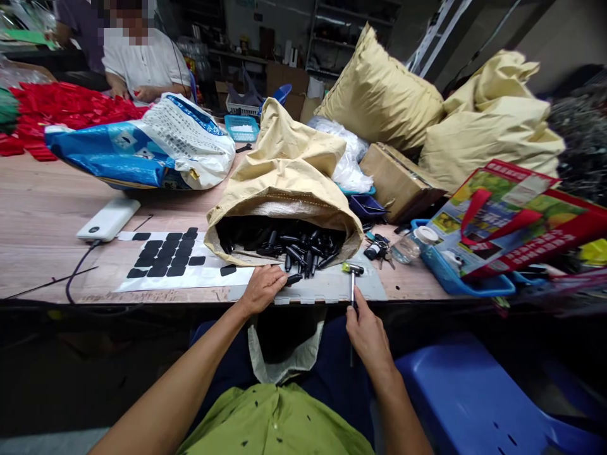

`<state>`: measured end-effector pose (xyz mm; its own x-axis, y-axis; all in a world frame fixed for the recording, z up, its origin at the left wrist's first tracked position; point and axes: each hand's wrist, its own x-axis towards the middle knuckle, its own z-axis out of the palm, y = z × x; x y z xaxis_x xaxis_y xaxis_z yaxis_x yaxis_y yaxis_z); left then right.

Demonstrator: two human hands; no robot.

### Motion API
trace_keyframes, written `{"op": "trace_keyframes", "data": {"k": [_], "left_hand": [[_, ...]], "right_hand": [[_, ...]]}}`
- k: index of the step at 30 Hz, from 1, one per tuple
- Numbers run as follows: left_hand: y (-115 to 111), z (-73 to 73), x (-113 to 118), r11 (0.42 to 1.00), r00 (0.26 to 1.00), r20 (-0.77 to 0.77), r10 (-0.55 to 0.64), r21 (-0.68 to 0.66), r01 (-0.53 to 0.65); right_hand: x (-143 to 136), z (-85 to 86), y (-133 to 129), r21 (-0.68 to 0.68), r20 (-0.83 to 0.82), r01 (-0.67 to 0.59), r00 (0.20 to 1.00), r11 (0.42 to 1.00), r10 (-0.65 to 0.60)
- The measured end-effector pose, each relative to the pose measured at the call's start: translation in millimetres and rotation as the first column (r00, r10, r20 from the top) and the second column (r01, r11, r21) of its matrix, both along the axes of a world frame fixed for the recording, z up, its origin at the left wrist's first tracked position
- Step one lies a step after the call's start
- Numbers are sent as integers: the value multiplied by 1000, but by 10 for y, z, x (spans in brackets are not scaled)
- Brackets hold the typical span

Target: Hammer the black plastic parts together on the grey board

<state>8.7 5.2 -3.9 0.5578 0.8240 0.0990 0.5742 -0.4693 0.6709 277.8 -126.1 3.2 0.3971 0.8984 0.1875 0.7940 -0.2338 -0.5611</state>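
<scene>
My left hand (263, 288) is closed on a black tube-shaped piece (294, 279) at the table's front edge. My right hand (370, 328) grips the handle of a small hammer (353, 270), whose greenish-yellow and black head rests over a grey board (374, 284). Between and behind the hands, a beige woven sack (289, 174) lies with its mouth facing me. Many black tube-shaped pieces (303, 246) fill the mouth and spill out onto the board. Below the table edge, a pale bag (284, 370) hangs open at my lap.
Left of the sack, black rounded squares (165, 253) lie on a white sheet, near a white power bank (108, 219). A blue-white bag (142, 148) stands behind. At right are keys (385, 249), a blue basket (465, 281) and a blue chair (474, 392). Another person sits beyond red pieces (66, 114).
</scene>
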Motion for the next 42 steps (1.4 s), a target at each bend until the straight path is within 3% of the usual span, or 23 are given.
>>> {"op": "trace_keyframes", "data": {"k": [2,3,5,7,9,12,16,20,28,37,42], "left_hand": [[1,16,-11,1000,1000,0,-22,-16,22],[1,25,-17,999,999,3,-36,-26,36],[0,43,-30,997,998,11,-56,-44,56],[-2,61,-44,996,998,23,-66,-54,67],[-2,77,-57,995,996,35,-85,-57,86],[0,94,-75,991,992,40,-122,-54,124],[5,100,-87,990,990,10,-140,-22,140],[8,87,-90,990,990,6,-141,-2,141],[3,40,-80,988,988,-5,-153,27,153],[-11,50,-75,986,987,-18,-160,40,161],[-11,24,-72,982,984,-36,-174,66,177]], "right_hand": [[-67,189,19,36,185,70,980,997,-76],[-113,286,49,72,198,75,976,995,-88],[-220,438,153,123,51,-12,999,992,6],[-337,491,302,100,-248,-169,950,981,189],[-451,441,458,50,-537,-300,796,953,278],[-605,275,625,18,-762,-388,592,921,264],[-745,126,678,47,-867,-406,438,913,240],[-791,120,646,50,-919,-349,352,936,180],[-775,153,637,20,-916,-336,371,942,152],[-787,138,618,62,-887,-380,404,923,225],[-805,66,574,80,-827,-383,489,920,276]]}}
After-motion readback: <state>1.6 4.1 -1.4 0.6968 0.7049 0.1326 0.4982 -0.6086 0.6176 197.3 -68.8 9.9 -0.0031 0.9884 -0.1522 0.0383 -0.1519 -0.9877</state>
